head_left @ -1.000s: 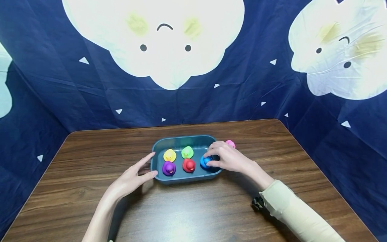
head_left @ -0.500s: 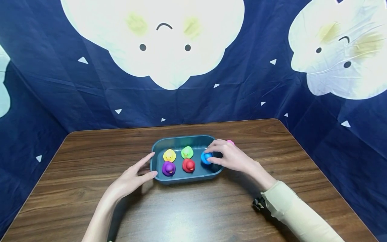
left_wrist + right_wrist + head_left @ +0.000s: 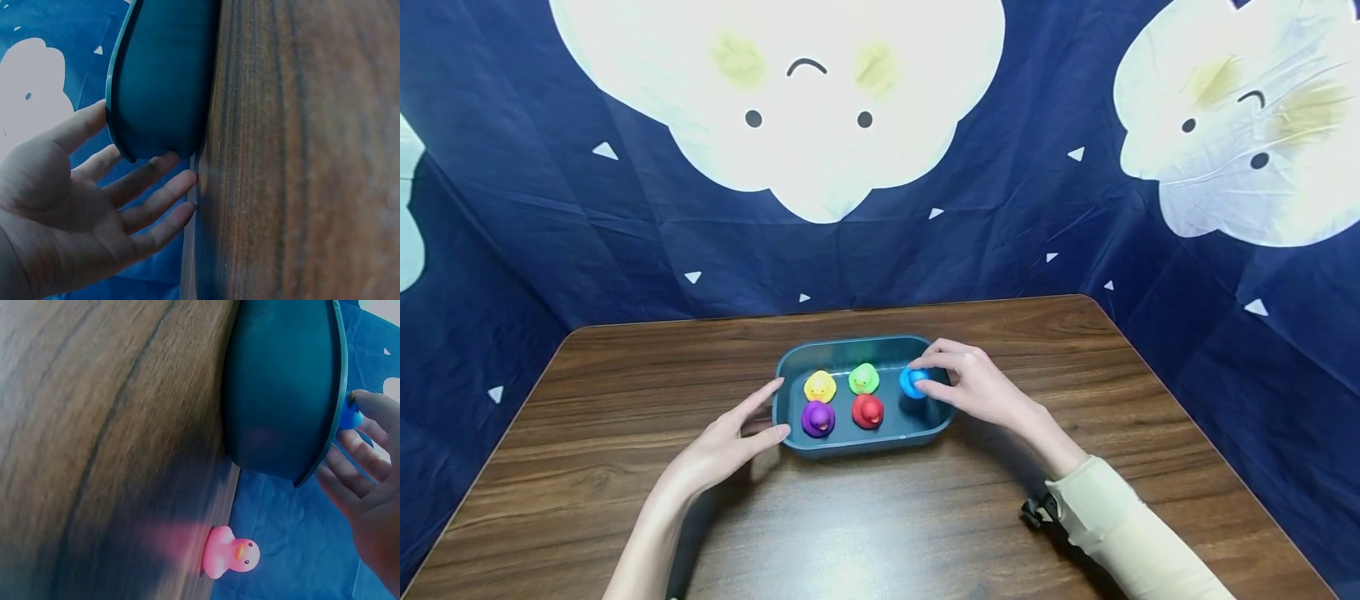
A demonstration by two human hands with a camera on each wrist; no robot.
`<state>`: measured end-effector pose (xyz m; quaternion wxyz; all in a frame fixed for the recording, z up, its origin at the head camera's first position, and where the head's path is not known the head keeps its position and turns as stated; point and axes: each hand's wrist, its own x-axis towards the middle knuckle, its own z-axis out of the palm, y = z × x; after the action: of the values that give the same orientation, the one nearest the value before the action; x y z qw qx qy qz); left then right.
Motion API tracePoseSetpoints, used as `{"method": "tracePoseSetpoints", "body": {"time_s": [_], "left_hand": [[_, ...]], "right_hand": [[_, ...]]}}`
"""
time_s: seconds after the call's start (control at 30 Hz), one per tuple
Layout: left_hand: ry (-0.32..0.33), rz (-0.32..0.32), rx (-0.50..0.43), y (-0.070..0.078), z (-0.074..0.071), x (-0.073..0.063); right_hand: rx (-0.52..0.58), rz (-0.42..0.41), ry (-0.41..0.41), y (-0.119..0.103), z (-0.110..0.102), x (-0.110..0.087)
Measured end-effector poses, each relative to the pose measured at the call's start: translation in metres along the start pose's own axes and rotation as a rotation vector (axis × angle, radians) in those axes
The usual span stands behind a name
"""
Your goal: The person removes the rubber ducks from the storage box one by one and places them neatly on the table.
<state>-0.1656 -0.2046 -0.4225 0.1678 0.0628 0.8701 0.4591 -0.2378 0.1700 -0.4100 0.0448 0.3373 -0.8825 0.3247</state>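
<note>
My right hand (image 3: 973, 381) pinches a blue rubber duck (image 3: 913, 382) over the right end of a dark teal bin (image 3: 850, 444). In the right wrist view, the blue duck's head (image 3: 350, 416) shows above the bin's rim between thumb and fingers. My left hand (image 3: 724, 442) touches the bin's left end, thumb and fingertips spread against its wall. In the left wrist view its fingers (image 3: 140, 178) extend fairly straight. Inside the bin sit a yellow duck (image 3: 820, 386), a green duck (image 3: 864, 378), a purple duck (image 3: 817, 419) and a red duck (image 3: 868, 411).
A pink duck (image 3: 228, 553) stands on the table to the right of the bin, hidden behind the right hand in the head view. The wooden table (image 3: 850, 517) is backed by a dark blue cloth (image 3: 647, 233) with white clouds.
The right hand has raised the blue duck from the bin floor and shifted it slightly away. The pink duck has gone out of sight behind that hand. The left hand has stayed still.
</note>
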Motion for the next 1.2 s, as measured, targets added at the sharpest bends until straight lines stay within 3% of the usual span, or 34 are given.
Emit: {"method": "tracePoseSetpoints", "body": {"time_s": [0.67, 0.97, 1.2], "left_hand": [[-0.006, -0.001, -0.011, 0.002, 0.000, -0.001], [-0.004, 0.019, -0.019, 0.000, 0.000, 0.000], [-0.004, 0.016, -0.016, 0.000, 0.000, 0.000]], "right_hand": [[0.042, 0.005, 0.114, -0.001, -0.001, -0.006], [0.054, -0.045, 0.186, 0.002, -0.007, -0.009], [0.053, -0.008, 0.223, 0.007, -0.016, -0.014]]}}
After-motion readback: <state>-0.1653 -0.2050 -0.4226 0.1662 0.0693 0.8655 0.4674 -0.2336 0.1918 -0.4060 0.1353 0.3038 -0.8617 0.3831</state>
